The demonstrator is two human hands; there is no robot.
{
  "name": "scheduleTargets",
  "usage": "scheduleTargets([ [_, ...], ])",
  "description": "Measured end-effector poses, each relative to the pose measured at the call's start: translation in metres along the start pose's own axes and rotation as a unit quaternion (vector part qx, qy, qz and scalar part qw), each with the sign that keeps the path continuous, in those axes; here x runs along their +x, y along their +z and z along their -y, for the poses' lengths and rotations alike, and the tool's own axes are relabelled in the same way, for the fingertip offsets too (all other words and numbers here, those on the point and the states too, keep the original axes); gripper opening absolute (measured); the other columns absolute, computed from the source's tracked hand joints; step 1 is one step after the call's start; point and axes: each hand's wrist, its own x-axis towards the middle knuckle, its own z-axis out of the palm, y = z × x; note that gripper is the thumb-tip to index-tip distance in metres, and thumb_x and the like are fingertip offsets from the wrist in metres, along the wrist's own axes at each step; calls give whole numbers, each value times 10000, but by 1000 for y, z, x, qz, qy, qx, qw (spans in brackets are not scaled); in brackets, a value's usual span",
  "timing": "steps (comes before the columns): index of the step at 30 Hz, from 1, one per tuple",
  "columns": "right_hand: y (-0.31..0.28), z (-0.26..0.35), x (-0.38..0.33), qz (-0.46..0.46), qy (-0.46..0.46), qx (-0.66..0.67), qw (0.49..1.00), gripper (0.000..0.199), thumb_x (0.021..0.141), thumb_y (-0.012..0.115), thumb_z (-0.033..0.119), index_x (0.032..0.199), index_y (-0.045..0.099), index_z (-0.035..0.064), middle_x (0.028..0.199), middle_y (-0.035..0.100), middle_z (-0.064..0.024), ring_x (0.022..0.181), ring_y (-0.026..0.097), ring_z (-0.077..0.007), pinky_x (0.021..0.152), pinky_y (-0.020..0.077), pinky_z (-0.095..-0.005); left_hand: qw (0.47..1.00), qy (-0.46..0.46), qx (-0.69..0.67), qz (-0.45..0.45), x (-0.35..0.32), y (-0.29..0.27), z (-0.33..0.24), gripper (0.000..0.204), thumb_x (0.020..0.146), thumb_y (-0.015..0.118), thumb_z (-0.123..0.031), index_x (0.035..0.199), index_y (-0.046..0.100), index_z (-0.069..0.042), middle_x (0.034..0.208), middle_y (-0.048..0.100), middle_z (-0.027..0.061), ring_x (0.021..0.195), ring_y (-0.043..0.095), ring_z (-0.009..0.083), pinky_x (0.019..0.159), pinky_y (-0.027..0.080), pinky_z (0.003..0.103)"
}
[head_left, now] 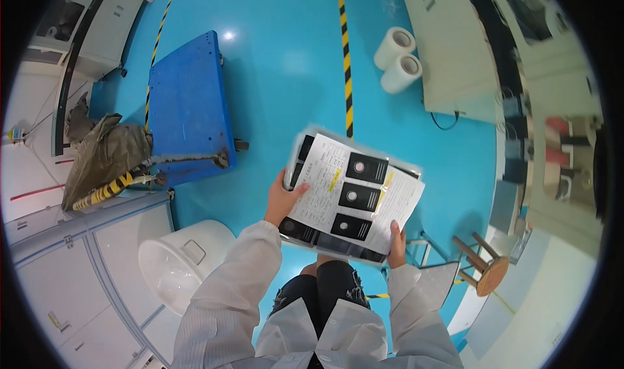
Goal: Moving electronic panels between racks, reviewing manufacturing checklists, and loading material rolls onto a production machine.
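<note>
Both my hands hold a clear plastic tray (290, 167) in front of me, above a blue floor. My left hand (281, 198) grips its left edge, thumb on top. My right hand (396, 247) grips its near right corner. A white printed sheet (322, 174) with yellow marks lies on the tray. Three black rectangular parts (355, 197), each with a round pale centre, rest in a row on the sheet. More black parts show under the sheet at the tray's near edge. My white coat sleeves come in from below.
A blue flat trolley (188, 105) stands to the left, with a crumpled brownish cover (104, 154) beside it. A white bin (175, 262) sits by grey cabinets at lower left. Two white rolls (398, 60) lie near a beige machine (455, 50). A wooden stool (484, 268) stands at right.
</note>
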Motion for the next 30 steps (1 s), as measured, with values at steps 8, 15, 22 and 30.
scheduleTargets([
  [8, 175, 63, 171, 34, -15, -123, 992, 619, 826, 621, 286, 1265, 351, -56, 1198, 480, -147, 1061, 481, -203, 915, 380, -302, 992, -17, -37, -119, 168, -66, -12, 702, 640, 789, -237, 1186, 448, 42, 1004, 609, 163, 897, 595, 217, 790, 468, 310],
  [15, 359, 59, 292, 140, 80, -287, 944, 570, 793, 660, 341, 1125, 430, -62, 1008, 565, -153, 856, 560, -171, 751, 462, -284, 964, -131, -147, -181, 283, -181, 30, 532, 701, 742, -333, 1023, 564, 52, 872, 647, 112, 740, 607, 156, 676, 473, 280],
  [22, 537, -60, 361, 230, 124, -331, 907, 552, 790, 672, 308, 1116, 413, -56, 954, 574, -143, 830, 572, -170, 731, 469, -279, 926, -180, -137, -303, 356, -329, 95, 479, 735, 725, -284, 1036, 567, 54, 898, 637, 105, 753, 602, 148, 681, 474, 268],
  [30, 680, -224, 384, 285, 204, -366, 862, 687, 728, 718, 379, 1130, 387, -69, 954, 582, -180, 807, 586, -182, 679, 475, -283, 883, -259, -142, -364, 385, -479, 191, 447, 748, 716, -264, 1015, 579, 68, 880, 637, 120, 729, 603, 149, 649, 482, 257],
])
